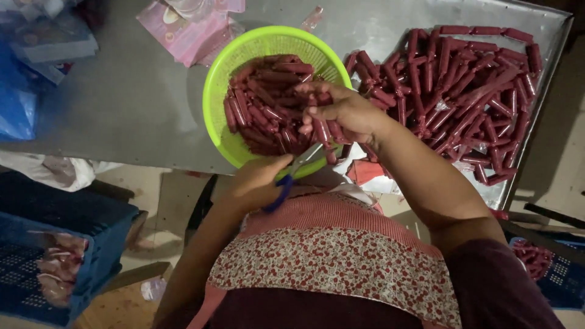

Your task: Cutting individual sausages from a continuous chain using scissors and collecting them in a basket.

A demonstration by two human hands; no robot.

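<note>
My left hand (259,180) grips blue-handled scissors (292,173), their blades pointing up toward a short string of dark red sausages (323,131). My right hand (344,109) holds that string above the near rim of a bright green basket (244,55). The basket is piled with cut sausages (262,106). To the right, a large heap of linked red sausages (463,85) lies on the metal table (134,103).
Pink packets (183,24) lie at the table's far edge, with blue plastic bags (18,97) at the far left. A blue crate (55,256) stands on the floor at lower left. Another blue crate (554,268) with sausages sits at lower right.
</note>
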